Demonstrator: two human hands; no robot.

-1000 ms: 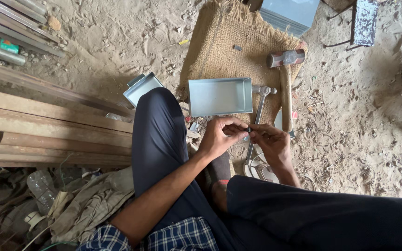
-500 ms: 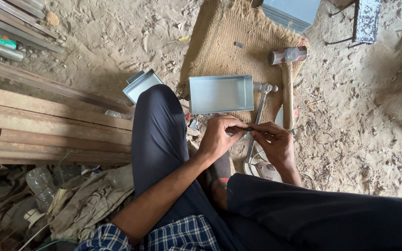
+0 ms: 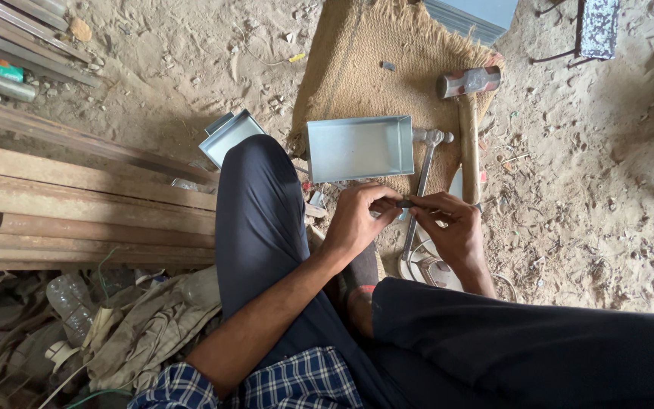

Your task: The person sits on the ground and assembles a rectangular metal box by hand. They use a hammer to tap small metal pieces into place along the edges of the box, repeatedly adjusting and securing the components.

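The shallow tray (image 3: pixel 360 148) is smooth, dull-grey sheet metal, lying on coarse, frayed burlap sacking (image 3: pixel 372 68) over rough sandy ground (image 3: pixel 160 68). The hammer (image 3: pixel 468 121) has a worn steel head and a matt wooden handle. Beside them, the 2 long planks (image 3: pixel 77 189) look rough, weathered wood.

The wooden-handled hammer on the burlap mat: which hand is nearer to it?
Right. The right hand lies just beside the lower end of the hammer handle; the left hand is farther away, below the metal tray.
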